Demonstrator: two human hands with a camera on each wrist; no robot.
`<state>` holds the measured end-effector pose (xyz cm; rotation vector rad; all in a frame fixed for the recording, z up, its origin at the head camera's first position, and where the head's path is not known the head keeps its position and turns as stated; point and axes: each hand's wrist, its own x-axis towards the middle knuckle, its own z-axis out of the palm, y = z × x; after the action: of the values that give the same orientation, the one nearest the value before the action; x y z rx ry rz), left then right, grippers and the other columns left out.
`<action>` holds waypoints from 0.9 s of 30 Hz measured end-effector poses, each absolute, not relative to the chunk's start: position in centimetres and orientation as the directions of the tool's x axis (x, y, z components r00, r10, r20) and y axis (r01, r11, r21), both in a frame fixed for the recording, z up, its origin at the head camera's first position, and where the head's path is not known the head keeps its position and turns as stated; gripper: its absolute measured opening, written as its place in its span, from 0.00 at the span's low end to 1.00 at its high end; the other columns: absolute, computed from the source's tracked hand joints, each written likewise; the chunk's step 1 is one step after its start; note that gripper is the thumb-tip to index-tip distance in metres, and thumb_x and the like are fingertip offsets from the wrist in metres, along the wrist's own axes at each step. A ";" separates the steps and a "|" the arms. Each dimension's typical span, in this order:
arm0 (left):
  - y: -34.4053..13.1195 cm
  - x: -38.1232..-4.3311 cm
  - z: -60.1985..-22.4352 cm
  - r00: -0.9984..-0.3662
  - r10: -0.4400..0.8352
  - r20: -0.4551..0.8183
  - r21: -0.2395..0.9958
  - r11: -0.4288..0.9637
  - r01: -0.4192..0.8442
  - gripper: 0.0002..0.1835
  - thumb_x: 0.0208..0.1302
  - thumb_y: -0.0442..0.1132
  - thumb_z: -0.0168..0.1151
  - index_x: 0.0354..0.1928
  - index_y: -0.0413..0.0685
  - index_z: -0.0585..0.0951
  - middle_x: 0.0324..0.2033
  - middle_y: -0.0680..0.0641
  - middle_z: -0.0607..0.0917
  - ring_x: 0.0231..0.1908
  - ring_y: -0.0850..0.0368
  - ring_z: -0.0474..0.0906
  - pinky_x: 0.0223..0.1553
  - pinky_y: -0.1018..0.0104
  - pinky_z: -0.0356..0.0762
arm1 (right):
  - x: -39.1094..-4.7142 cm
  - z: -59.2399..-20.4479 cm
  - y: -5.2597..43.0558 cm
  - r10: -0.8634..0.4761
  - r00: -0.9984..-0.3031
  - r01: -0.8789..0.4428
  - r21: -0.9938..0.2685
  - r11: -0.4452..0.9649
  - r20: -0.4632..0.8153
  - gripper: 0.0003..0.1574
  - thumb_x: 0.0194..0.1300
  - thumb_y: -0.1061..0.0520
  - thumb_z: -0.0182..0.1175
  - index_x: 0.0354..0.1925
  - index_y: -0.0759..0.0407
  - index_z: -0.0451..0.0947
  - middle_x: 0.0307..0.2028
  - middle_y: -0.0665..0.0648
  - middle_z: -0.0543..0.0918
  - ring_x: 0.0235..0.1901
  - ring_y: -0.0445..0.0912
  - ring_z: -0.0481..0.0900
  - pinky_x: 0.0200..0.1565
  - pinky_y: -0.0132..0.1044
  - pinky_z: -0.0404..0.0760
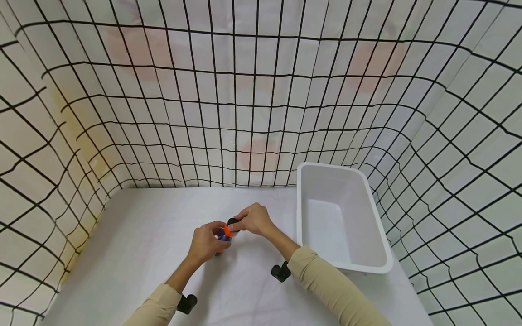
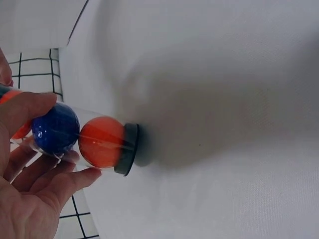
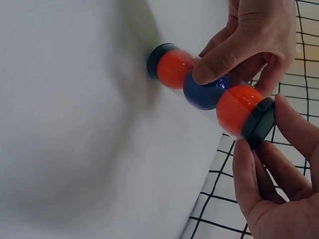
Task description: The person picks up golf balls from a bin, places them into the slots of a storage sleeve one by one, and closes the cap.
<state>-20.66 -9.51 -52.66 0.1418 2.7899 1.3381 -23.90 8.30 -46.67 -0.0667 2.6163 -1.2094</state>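
A clear tube holds a blue ball between two orange balls, with a dark cap on each end. My left hand grips the tube around its middle, thumb over the blue ball. The fingers of my right hand pinch the upper dark cap. In the left wrist view the lower cap points toward the white cloth, next to an orange ball; whether it touches the cloth I cannot tell. The tube stands tilted, its upper end leaning to the right in the head view.
A white plastic bin stands on the right of the white-covered table. Black wire grid walls rise behind and at both sides. Black wrist-camera mounts show beside the forearms.
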 end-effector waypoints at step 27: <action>-9.9 -21.9 -51.1 -0.999 0.040 0.033 0.758 0.650 0.052 0.24 0.45 0.34 0.78 0.48 0.40 0.82 0.42 0.35 0.90 0.43 0.41 0.88 0.40 0.49 0.87 | -23.7 -39.6 16.5 -0.225 -0.965 -0.061 -0.719 0.692 -0.134 0.26 0.53 0.55 0.74 0.52 0.52 0.84 0.39 0.53 0.88 0.39 0.46 0.85 0.42 0.41 0.82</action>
<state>-21.88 -9.90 -51.14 0.0799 2.8654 1.3176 -23.65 16.47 -39.57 -0.2301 2.6906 -1.1323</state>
